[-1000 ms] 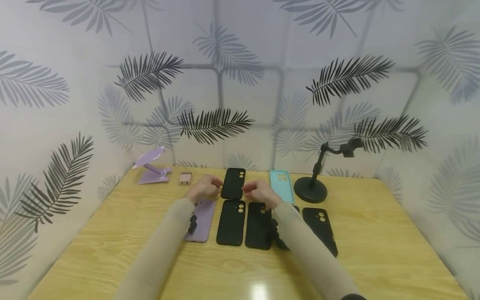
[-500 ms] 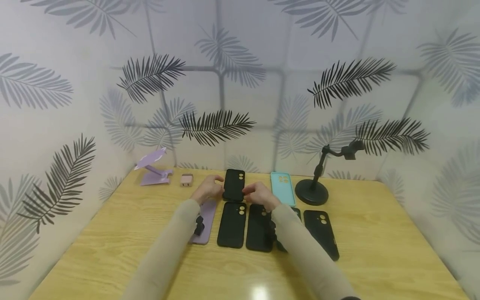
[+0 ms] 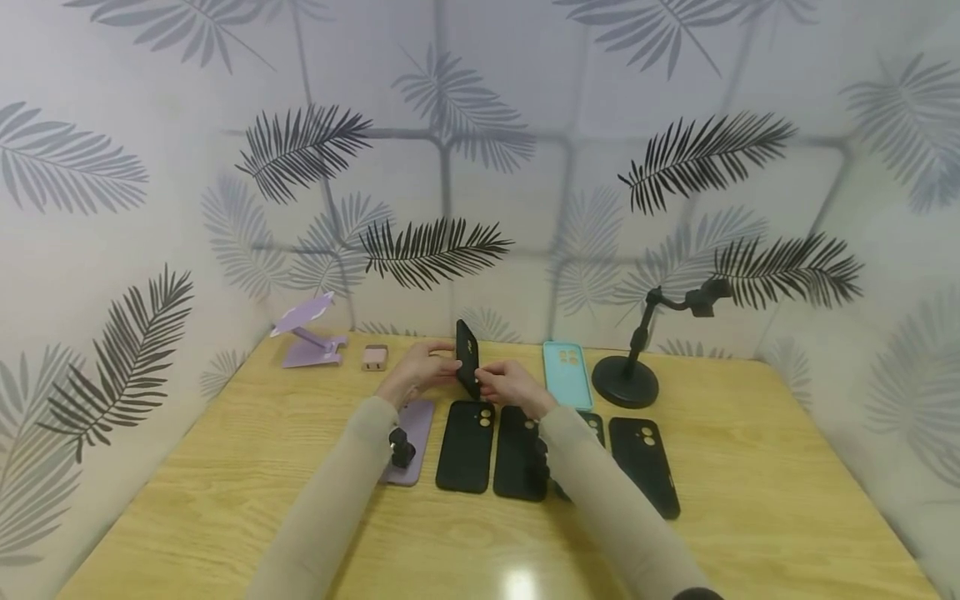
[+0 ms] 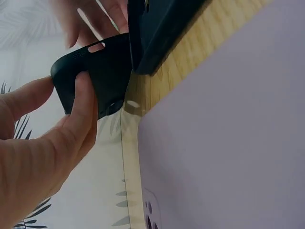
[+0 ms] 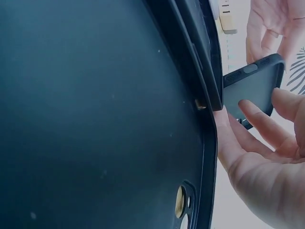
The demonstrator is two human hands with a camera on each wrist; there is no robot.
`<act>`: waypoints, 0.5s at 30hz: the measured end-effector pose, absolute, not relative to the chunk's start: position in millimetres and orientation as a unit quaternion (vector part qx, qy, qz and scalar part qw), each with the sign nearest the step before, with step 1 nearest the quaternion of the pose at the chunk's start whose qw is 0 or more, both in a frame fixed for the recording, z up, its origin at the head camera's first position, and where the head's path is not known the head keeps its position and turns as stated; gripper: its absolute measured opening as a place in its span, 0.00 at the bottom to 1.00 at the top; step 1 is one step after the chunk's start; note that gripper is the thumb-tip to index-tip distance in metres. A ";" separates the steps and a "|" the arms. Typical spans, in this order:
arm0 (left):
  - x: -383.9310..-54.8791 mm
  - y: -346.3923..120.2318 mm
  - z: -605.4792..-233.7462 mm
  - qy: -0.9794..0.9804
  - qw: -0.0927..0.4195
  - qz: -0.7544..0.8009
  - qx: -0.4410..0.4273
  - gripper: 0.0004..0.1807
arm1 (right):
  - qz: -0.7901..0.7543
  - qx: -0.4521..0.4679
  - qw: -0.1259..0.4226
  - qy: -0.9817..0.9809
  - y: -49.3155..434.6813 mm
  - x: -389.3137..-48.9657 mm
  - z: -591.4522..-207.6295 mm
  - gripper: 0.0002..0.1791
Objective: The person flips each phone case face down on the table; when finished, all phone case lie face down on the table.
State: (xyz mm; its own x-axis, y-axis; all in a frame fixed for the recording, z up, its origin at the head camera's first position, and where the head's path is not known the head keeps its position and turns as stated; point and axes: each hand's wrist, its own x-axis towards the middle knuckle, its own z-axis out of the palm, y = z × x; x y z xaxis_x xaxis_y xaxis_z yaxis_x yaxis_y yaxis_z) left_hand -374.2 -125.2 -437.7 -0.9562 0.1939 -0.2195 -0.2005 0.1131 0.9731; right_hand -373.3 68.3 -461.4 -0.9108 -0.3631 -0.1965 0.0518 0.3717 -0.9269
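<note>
A black phone case (image 3: 467, 360) is tipped up on edge at the back middle of the table, between both hands. My left hand (image 3: 422, 371) pinches its left side; in the left wrist view, the thumb is at the edge and fingers lie on the face of the case (image 4: 107, 71). My right hand (image 3: 513, 386) grips the case from the right. In the right wrist view, the right thumb is at its rim and a fingertip rests on the inner face of the case (image 5: 259, 88). A lilac phone case (image 3: 414, 429) lies under my left forearm.
Several black cases, including one (image 3: 465, 447) in front of the hands and one (image 3: 645, 467) at right, lie in a row. A turquoise case (image 3: 567, 375) and black stand (image 3: 624, 381) are back right; a lilac stand (image 3: 311, 348) and pink charger (image 3: 374, 358) back left.
The black case at the back lay flat a second ago and is now lifted and turned nearly edge-on. Both hands closed in from its sides and took hold of it.
</note>
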 end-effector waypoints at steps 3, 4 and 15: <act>-374.8 -121.5 -437.4 0.716 0.158 0.680 0.008 0.31 | -0.561 -0.095 0.185 0.801 66.8 -374.1 -460.8 0.24; -375.0 -120.1 -437.4 0.715 0.160 0.681 0.010 0.31 | -0.563 -0.098 0.185 0.799 66.5 -374.0 -460.5 0.24; -373.8 -108.0 -441.8 0.722 0.183 0.667 0.022 0.26 | -0.606 -0.110 0.228 0.754 68.1 -372.9 -455.5 0.37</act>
State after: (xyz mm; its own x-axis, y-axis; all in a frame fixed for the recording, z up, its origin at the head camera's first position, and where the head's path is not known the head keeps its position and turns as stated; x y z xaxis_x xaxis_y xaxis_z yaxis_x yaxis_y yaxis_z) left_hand -373.8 -108.0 -441.8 -0.9319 0.2762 -0.2349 -0.2121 0.1102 0.9710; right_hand -372.9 68.1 -455.5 -0.8716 -0.4426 -0.2107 0.1106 0.2411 -0.9642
